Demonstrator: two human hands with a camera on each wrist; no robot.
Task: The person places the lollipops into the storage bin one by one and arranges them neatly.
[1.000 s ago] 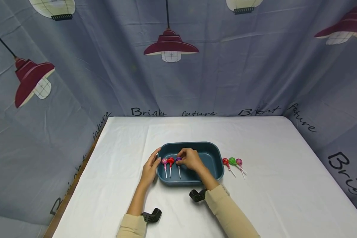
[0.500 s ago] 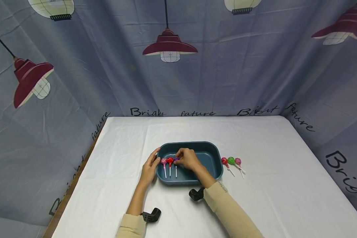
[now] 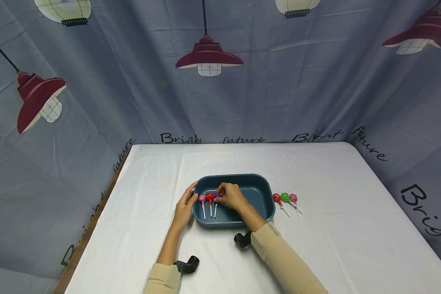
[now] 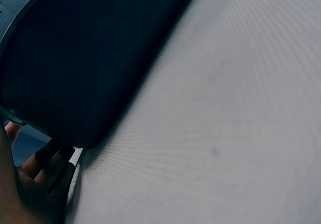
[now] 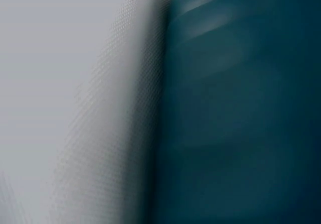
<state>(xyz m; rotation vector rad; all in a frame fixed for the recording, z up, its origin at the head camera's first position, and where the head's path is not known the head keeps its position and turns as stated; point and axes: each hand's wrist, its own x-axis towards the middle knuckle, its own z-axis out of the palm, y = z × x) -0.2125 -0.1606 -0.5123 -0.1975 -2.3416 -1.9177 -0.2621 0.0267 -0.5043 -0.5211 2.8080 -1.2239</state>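
Note:
A dark teal tray (image 3: pixel 257 200) stands on the white-covered table in the head view. In its left part lie a pink lollipop (image 3: pixel 202 198) and a red lollipop (image 3: pixel 210 197), sticks toward the person. Beside them on the right, my right hand (image 3: pixel 233 197) pinches a purple lollipop (image 3: pixel 216 197) by its head. My left hand (image 3: pixel 184 209) rests against the tray's left end, fingers fairly straight along the outer wall. The left wrist view shows the left hand's fingers (image 4: pixel 47 163) at the tray's corner. Only tray wall (image 5: pixel 215 108) and cloth fill the right wrist view.
Right of the tray, another red lollipop (image 3: pixel 277 198), a green lollipop (image 3: pixel 285 197) and another pink lollipop (image 3: pixel 293 198) lie on the white tablecloth (image 3: pixel 338 228), sticks overlapping. A grey curtain (image 3: pixel 143 94) with printed lamps hangs behind the table.
My right hand has shifted the purple lollipop slightly left, closer to the red one, and its stick now slants a little. The left hand stays at the tray's end.

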